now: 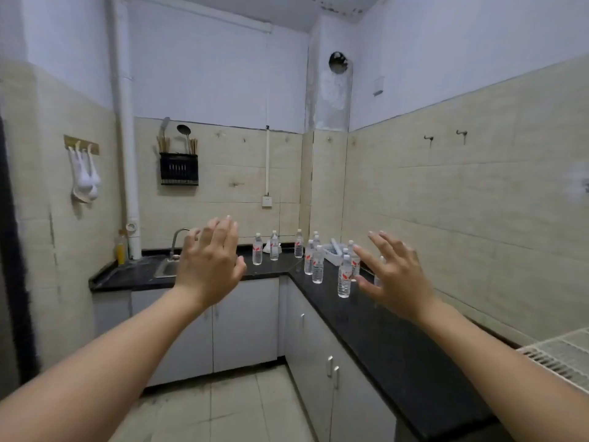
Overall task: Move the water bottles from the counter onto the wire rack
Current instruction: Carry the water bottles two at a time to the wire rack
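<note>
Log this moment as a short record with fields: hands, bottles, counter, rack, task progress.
left hand: raised, fingers spread, holding nothing
right hand: raised, fingers spread, holding nothing, beside the nearest bottle
water bottles: about ten, upright, clustered around the counter's corner
counter: black, L-shaped, sink at left
white basket: among the bottles
wire rack: white, at right edge, no bottles on the visible part
task progress: no bottle picked up yet

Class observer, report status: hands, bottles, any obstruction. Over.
Left hand and right hand open, empty, raised. Bottles upright on counter, none on rack. White basket among bottles; nothing blocking.
</note>
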A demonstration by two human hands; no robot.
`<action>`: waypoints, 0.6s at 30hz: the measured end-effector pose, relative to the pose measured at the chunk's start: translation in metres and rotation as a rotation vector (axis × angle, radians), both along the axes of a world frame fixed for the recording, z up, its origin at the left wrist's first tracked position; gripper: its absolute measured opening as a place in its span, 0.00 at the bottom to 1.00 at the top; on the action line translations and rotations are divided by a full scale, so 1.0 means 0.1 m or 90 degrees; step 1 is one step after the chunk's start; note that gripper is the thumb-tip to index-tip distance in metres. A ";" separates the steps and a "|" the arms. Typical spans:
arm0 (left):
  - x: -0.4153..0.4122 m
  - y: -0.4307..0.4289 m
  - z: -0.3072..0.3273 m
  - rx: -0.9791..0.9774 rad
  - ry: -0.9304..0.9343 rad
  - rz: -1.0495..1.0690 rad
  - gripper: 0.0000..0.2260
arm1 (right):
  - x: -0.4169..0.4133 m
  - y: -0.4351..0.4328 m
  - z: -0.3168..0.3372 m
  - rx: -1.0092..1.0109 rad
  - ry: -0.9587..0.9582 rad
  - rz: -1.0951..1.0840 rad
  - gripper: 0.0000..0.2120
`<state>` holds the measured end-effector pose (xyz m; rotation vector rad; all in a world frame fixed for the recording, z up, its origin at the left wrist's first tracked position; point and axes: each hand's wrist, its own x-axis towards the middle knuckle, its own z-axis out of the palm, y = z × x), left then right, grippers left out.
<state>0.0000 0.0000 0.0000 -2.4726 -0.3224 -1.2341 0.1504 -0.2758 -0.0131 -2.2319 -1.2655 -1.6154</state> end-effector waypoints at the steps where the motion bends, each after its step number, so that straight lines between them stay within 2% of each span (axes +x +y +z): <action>1: 0.13 0.01 -0.03 -0.016 0.004 -0.002 0.25 | 0.13 0.05 -0.02 -0.002 0.028 0.007 0.22; 5: 0.53 0.19 -0.32 -0.006 -0.029 -0.004 0.25 | 0.66 0.37 -0.30 0.002 0.055 0.061 0.22; 8: 0.60 0.43 -0.64 -0.047 -0.040 0.033 0.25 | 0.89 0.68 -0.52 -0.025 0.081 0.107 0.24; 14: 0.55 1.07 -1.25 -0.115 0.027 0.110 0.25 | 1.23 1.58 -0.96 -0.118 0.168 0.154 0.32; 18: 0.72 1.65 -1.35 -0.146 0.043 0.160 0.26 | 1.44 2.27 -1.10 -0.151 0.154 0.178 0.32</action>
